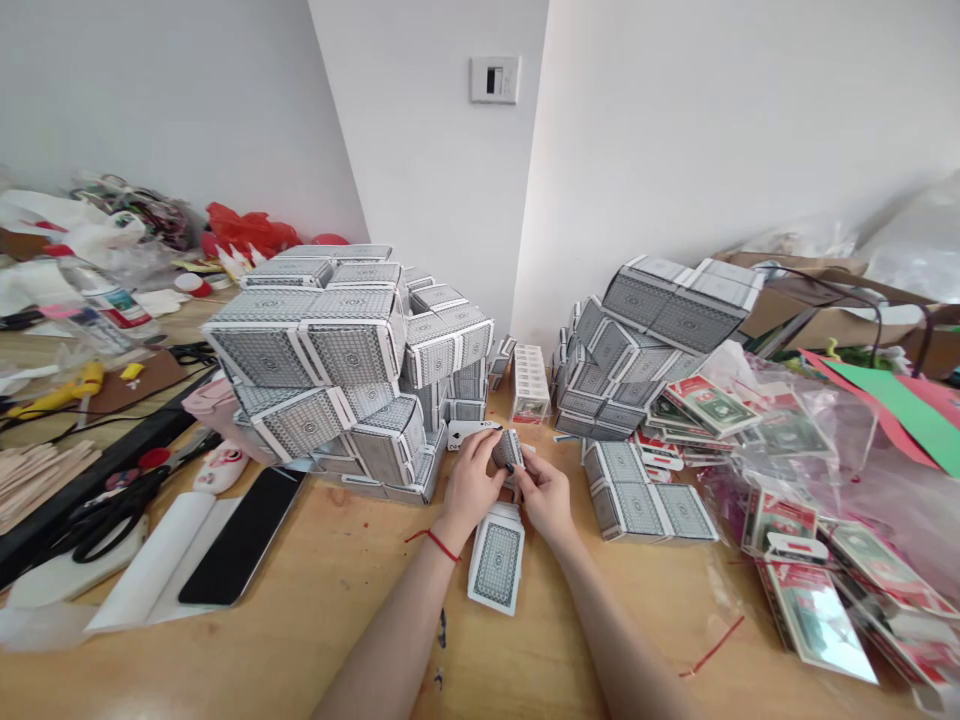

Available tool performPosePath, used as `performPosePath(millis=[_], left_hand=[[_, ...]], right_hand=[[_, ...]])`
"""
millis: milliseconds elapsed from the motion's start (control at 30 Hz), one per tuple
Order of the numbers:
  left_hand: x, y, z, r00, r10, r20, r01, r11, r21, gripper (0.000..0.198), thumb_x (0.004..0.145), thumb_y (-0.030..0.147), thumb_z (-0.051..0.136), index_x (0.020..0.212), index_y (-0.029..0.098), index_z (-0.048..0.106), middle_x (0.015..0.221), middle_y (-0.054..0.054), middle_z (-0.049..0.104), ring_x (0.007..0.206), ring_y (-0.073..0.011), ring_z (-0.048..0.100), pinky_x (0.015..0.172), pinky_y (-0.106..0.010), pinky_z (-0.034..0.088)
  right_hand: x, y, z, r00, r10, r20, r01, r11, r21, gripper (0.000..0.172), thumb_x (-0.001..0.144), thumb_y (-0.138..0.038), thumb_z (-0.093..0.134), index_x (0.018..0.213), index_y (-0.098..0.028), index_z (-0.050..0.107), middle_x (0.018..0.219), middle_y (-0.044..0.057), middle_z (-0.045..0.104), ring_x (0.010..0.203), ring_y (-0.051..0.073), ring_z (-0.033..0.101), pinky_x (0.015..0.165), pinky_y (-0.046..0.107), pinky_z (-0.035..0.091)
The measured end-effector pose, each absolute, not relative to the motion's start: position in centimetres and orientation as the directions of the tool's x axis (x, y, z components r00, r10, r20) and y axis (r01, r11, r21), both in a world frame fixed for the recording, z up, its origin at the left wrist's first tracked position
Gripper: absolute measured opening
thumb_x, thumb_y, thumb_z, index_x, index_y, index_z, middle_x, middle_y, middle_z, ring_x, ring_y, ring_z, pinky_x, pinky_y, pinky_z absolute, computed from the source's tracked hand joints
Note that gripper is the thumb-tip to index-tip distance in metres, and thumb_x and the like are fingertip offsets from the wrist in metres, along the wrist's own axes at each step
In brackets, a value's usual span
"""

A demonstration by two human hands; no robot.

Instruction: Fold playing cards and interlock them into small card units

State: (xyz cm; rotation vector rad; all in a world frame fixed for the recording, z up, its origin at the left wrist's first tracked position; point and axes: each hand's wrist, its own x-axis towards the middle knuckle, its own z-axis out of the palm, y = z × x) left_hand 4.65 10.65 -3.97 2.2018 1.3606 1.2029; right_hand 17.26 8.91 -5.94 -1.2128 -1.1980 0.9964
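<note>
Toward the half-hidden far edge of the table [337, 620], left hand [472, 480] and right hand [546, 494], curled nearly closed, pinch partly covered patterned card [508, 446].

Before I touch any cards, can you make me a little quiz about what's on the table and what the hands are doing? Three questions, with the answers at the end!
1. Which wrist has the red string bracelet on it?

2. True or false: the loose pile of playing cards just below the hands has a patterned back showing on top.

3. What do the left hand and right hand have between their fingers?
A) Black scissors
B) A patterned playing-card piece
C) A plastic bottle

Key:
1. The left wrist.
2. True.
3. B
</note>
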Motion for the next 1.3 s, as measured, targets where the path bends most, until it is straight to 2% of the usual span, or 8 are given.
performPosePath(millis=[333, 533, 800, 1300], left_hand=[[4.6, 10.9, -4.1, 0.187, 0.838, 0.512, 0.522, -0.527, 0.671, 0.052, 0.064, 0.005, 0.056, 0.113, 0.02, 0.047, 0.118, -0.008, 0.05, 0.113, -0.0206, 0.044, 0.096, -0.04, 0.038], [3.9, 11.5, -4.2, 0.108, 0.847, 0.521, 0.362, -0.521, 0.773, 0.022, 0.077, 0.015, 0.049, 0.097, 0.019, 0.059, 0.103, -0.007, 0.061, 0.1, -0.0169, 0.055, 0.089, -0.036, 0.044], [4.3, 11.7, -4.5, -0.047, 0.941, 0.334, 0.123, -0.327, 0.937, 0.016, 0.075, 0.024, 0.054, 0.087, 0.015, 0.059, 0.086, -0.006, 0.065, 0.079, -0.0147, 0.062, 0.072, -0.029, 0.051], [3.7, 12.1, -4.9, -0.039, 0.965, 0.26, 0.174, -0.25, 0.953, 0.015, 0.074, 0.026, 0.054, 0.079, 0.014, 0.062, 0.082, -0.006, 0.065, 0.075, -0.0143, 0.06, 0.071, -0.027, 0.048]], right_hand=[[17.6, 8.8, -6.3, 0.137, 0.976, 0.167, 0.183, 0.141, -0.973, 0.04, 0.074, -0.03, 0.051, 0.112, -0.017, 0.057, 0.045, -0.003, 0.054, 0.036, 0.012, 0.046, 0.042, 0.024, 0.041], [18.3, 9.2, -6.1, 0.211, 0.959, 0.192, 0.223, 0.144, -0.964, 0.032, 0.076, -0.032, 0.048, 0.097, -0.014, 0.063, 0.048, 0.0, 0.058, 0.042, 0.014, 0.052, 0.049, 0.024, 0.044], [18.0, 9.2, -5.9, 0.149, 0.969, 0.195, 0.244, 0.155, -0.957, 0.031, 0.075, -0.031, 0.048, 0.096, -0.014, 0.065, 0.048, 0.0, 0.058, 0.043, 0.013, 0.052, 0.048, 0.023, 0.042], [17.9, 9.1, -6.2, 0.156, 0.972, 0.174, 0.232, 0.135, -0.963, 0.028, 0.073, -0.029, 0.051, 0.09, -0.016, 0.068, 0.046, -0.001, 0.057, 0.043, 0.014, 0.049, 0.051, 0.026, 0.042]])
